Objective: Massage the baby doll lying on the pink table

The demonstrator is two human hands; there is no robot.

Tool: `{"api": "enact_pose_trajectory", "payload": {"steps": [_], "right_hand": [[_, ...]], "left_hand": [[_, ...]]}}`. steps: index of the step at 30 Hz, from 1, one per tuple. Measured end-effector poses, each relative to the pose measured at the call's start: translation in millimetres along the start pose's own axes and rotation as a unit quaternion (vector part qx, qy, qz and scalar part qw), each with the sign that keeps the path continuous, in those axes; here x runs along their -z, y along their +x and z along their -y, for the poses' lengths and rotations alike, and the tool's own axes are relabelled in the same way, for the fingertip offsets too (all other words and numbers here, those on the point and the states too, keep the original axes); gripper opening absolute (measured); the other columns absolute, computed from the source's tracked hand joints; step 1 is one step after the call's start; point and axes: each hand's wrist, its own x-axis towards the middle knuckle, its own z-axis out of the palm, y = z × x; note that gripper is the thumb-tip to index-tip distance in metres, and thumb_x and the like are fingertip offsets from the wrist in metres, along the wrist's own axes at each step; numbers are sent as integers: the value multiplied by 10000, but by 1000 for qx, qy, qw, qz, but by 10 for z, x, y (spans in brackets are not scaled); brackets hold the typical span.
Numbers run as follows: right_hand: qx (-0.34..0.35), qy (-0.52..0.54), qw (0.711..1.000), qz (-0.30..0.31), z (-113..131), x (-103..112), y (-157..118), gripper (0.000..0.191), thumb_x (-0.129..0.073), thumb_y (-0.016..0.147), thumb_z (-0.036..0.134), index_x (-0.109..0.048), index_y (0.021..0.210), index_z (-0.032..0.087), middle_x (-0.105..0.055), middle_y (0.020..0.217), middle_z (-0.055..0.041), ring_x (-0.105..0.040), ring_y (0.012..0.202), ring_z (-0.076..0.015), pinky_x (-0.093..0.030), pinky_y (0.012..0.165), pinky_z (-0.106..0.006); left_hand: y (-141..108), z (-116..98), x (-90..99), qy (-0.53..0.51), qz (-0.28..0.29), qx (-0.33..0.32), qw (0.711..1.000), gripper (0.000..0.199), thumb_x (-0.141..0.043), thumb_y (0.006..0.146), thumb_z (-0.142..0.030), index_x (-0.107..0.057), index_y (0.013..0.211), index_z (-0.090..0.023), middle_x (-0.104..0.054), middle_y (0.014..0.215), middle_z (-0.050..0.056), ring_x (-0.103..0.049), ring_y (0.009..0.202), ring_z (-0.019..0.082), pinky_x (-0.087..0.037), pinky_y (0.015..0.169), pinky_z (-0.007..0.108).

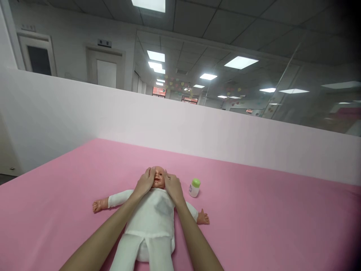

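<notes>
A baby doll (153, 214) with a white cloth body lies on its back, its arms spread to both sides. My left hand (146, 181) rests against the left side of the doll's face, with its fingers over the cheek and eye area. On the other side, my right hand (173, 185) lies along the cheek. The doll's mouth and one eye show between the two hands. Neither hand is closed round anything. A small bottle with a green cap (194, 188) stands upright to the right of my right hand, apart from it.
The doll and bottle are on a pink-covered surface (254, 214). A white low wall (197, 128) runs along its back edge, with glass panels above. Two doors are in the background at the left.
</notes>
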Motion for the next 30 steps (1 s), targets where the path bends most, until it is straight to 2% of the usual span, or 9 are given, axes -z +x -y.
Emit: {"api": "enact_pose_trajectory", "payload": {"steps": [3,7,9,11,15,18,22,26,30], "right_hand": [[0,17,1000,-7,-29,-12,24,504,-451,991,618,-772,1021,230,-778,944,-86,-702,927,-252,-482,797,-303],[-25,54,998,-6,-129,-71,129,519,-488,964,605,-711,1208,206,-773,1013,-97,-709,956,-253,-500,852,-325],[-32,60,998,-6,-176,-93,183,494,-527,942,588,-708,1192,203,-766,1051,-99,-708,989,-252,-506,870,-327],[-39,73,997,-1,-213,-94,223,455,-585,910,567,-710,1163,209,-763,1078,-92,-708,1015,-246,-514,870,-318],[-47,103,993,26,-247,-41,248,484,-640,869,606,-696,1150,216,-758,1073,-84,-720,935,-236,-546,697,-288],[-45,116,992,37,-245,-2,244,464,-609,897,612,-699,1146,230,-759,1077,-84,-721,870,-228,-538,590,-270],[-48,121,991,43,-230,23,245,394,-536,956,530,-704,1156,236,-750,1129,-98,-722,830,-228,-534,530,-273],[-49,122,989,60,-183,57,230,407,-509,969,511,-690,1184,218,-737,1164,-116,-719,801,-234,-532,511,-288],[-48,107,991,64,-110,99,190,436,-577,937,570,-690,1160,212,-749,1130,-107,-723,854,-228,-536,573,-271]], "left_hand": [[-18,-16,17,50,-1,25,998,594,-240,1028,-642,-654,1257,-283,-724,1315,107,-655,1222,326,-467,1012,458],[27,-42,40,85,-32,17,996,639,-243,1008,-687,-727,1143,-293,-765,1221,97,-678,1155,344,-478,958,454],[72,-46,50,90,-35,19,995,633,-291,995,-701,-758,1096,-285,-779,1192,102,-695,1124,338,-489,932,432],[121,-35,58,88,-38,20,995,566,-419,963,-692,-771,1109,-273,-777,1212,112,-703,1128,324,-497,927,396],[196,16,80,77,-40,9,996,530,-616,878,-652,-768,1176,-241,-766,1246,131,-707,1149,315,-500,942,363],[223,47,118,60,-31,2,998,512,-619,893,-610,-782,1175,-216,-761,1256,140,-707,1157,316,-497,952,364],[225,58,172,45,-12,-2,999,435,-574,936,-517,-810,1114,-197,-781,1204,134,-719,1124,314,-506,899,359],[193,31,185,54,-8,-18,998,489,-517,948,-592,-834,1009,-225,-813,1093,110,-741,1021,317,-511,815,354],[171,-7,173,64,0,-17,998,495,-539,926,-648,-833,1008,-258,-812,1105,102,-741,1023,311,-506,831,345]]}}
